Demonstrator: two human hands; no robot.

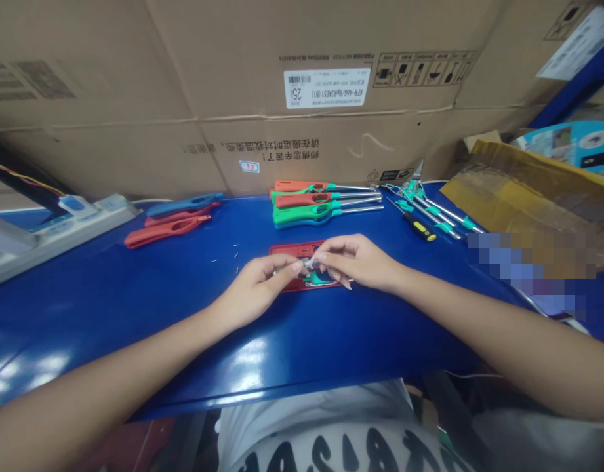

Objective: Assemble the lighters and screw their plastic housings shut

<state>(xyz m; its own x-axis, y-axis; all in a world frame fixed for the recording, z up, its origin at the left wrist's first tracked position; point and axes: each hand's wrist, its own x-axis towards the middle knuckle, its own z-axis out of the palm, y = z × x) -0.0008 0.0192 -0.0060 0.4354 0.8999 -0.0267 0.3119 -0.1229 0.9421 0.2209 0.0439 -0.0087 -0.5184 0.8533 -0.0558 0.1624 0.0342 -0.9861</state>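
A red lighter half-shell lies open on the blue table, with a teal inner part showing in it. My left hand and my right hand meet just above the shell. Both hands pinch a small silvery part between their fingertips. The shell's lower half is hidden under my fingers.
A pile of assembled red, green and blue long lighters lies behind the shell. Empty red and blue shells lie at the left. Teal inner parts with metal tubes and a yellow-handled screwdriver are at the right. Cardboard boxes stand behind.
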